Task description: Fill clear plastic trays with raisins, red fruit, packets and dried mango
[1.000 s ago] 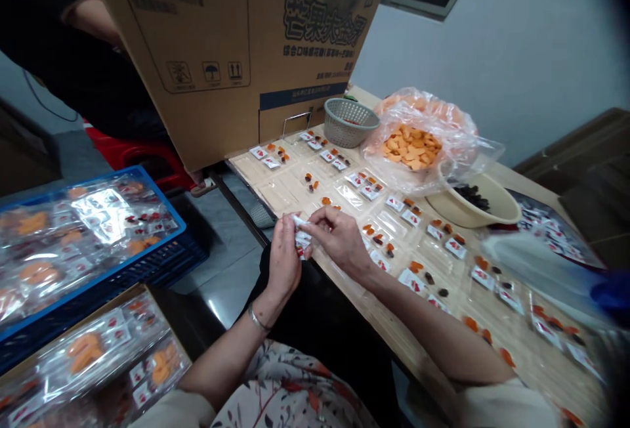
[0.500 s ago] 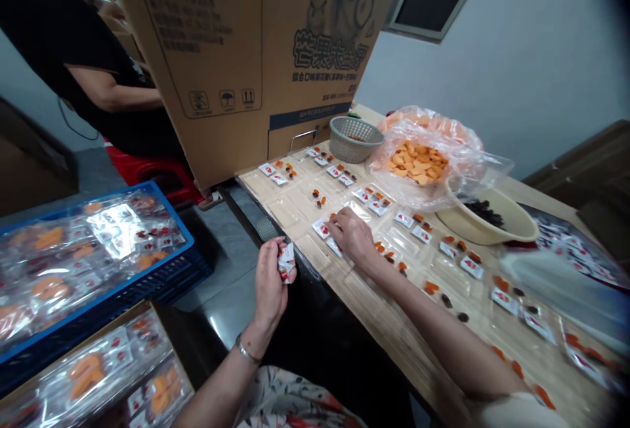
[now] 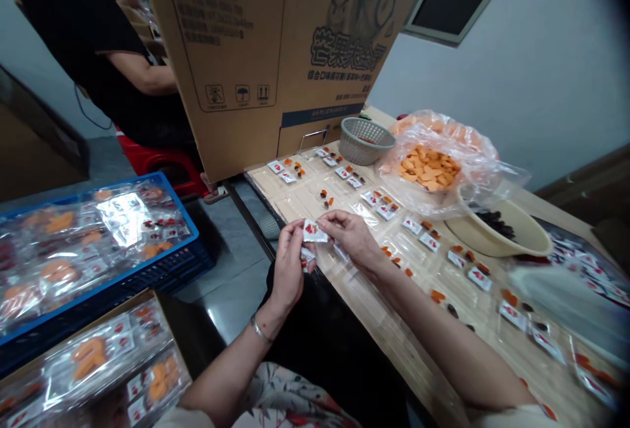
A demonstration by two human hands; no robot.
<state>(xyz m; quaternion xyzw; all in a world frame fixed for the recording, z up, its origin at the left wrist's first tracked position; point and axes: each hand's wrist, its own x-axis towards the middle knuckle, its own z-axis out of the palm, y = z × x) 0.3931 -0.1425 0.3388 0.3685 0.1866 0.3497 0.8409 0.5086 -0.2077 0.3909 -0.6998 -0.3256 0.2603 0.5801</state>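
Left hand [image 3: 289,270] half closed, curled fingers and thumb gripping a white sachet [image 3: 314,232] with red print, a 2nd sachet [image 3: 308,257] tucked just below it in the same fingers. Right hand [image 3: 352,237] nearly closed too, fingertips pinching the right edge of the same white sachet. Both hands just off the edge of a bamboo mat [image 3: 394,342], a metal bangle [image 3: 260,331] on the left wrist.

Across the mat, a clear plastic tray [image 3: 300,201] with rows of small sachets [image 3: 385,212] and dried orange and dark fruit pieces [image 3: 325,198]. Farther along, a grey plastic basket [image 3: 365,141], a plastic bag of orange fruit pieces [image 3: 428,169], and a beige bowl [image 3: 529,241] of dark pieces.

To the left, a blue crate [image 3: 123,278] of sealed packs [image 3: 88,244], beside a seated person in black [image 3: 118,73], partly behind a tall cardboard box [image 3: 256,67].
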